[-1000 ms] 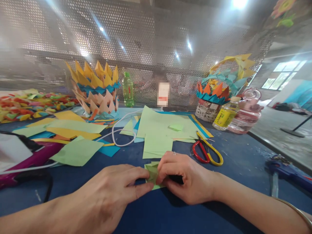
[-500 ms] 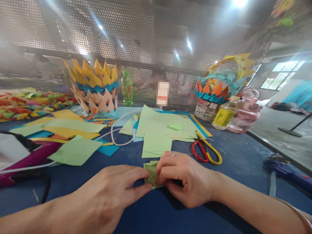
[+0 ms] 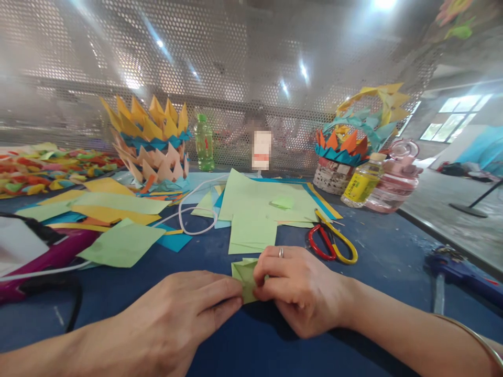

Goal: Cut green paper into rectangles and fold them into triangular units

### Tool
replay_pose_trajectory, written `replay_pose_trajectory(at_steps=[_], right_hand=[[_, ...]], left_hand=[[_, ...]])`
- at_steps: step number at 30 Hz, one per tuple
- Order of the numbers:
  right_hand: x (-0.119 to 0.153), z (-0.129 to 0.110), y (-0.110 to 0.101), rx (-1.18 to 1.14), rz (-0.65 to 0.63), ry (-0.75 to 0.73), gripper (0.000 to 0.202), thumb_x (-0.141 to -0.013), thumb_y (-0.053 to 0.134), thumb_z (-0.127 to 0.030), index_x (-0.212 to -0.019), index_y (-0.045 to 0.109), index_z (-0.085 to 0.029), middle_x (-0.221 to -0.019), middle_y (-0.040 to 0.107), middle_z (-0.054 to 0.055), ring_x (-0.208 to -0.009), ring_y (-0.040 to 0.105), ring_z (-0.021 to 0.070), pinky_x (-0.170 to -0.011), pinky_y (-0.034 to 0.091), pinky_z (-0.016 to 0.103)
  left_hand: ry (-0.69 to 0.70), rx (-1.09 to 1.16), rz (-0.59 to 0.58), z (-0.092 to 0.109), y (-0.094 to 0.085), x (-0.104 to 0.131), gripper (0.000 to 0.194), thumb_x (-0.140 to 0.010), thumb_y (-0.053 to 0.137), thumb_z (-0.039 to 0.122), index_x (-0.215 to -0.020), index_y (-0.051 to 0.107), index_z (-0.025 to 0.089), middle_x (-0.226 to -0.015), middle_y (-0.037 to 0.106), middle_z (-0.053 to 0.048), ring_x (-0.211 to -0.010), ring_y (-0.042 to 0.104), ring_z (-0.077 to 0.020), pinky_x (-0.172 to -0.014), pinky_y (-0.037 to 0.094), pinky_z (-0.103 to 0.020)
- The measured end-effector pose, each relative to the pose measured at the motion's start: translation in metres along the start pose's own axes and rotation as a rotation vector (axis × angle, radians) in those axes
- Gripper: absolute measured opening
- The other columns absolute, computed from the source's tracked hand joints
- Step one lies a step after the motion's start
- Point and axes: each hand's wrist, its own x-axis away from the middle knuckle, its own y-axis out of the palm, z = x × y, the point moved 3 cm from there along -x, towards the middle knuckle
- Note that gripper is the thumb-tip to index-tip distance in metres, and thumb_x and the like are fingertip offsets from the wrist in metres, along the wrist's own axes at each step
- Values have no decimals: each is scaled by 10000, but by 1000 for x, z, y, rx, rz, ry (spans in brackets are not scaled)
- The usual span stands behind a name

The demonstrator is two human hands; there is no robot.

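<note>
A small folded piece of light green paper point(image 3: 247, 283) lies on the blue table between my two hands. My left hand point(image 3: 196, 309) is closed, thumb and fingers pinching the paper's left edge. On the opposite side my right hand point(image 3: 296, 290), with a ring on one finger, has its curled fingers closed on the paper and covers its right part. Just beyond, a stack of green paper squares point(image 3: 253, 235) rests partly over larger green sheets point(image 3: 243, 196). Scissors with red and yellow handles point(image 3: 330, 243) lie to the right of the stack.
Paper crowns point(image 3: 155, 141) stand at the back left near a green bottle point(image 3: 204, 144). A yellow-labelled bottle point(image 3: 361, 183) and a pink jug point(image 3: 395, 183) stand right. Glue guns lie at both sides, one purple point(image 3: 74, 243), one blue point(image 3: 467, 272). A white cord point(image 3: 188, 230) loops across.
My left thumb has drawn up against the fingers, closing the gap between them at the paper's edge. My right hand has shifted only slightly, and the folded paper stays in place.
</note>
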Motion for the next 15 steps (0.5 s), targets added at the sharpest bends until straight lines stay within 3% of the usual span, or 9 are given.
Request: replay_pose_trajectory(at_steps=[10, 15], right_hand=[[-2, -4, 0, 188, -86, -82, 222, -780, 452, -94, -661, 628, -158, -669, 630, 84, -627, 521, 191, -652, 538, 319], [-1, -8, 0, 149, -85, -146, 213, -837, 470, -101, -839, 683, -105, -811, 691, 91, -760, 595, 201, -716, 533, 318]], left_hand=[[0, -81, 54, 5, -5, 1, 544, -723, 339, -20, -1186, 545, 179, -1082, 701, -29, -954, 657, -126, -932, 486, -161], [-27, -36, -7, 2, -3, 1, 539, -738, 372, 9, -1203, 579, 188, -1107, 705, -21, -977, 666, -144, -935, 508, -184]])
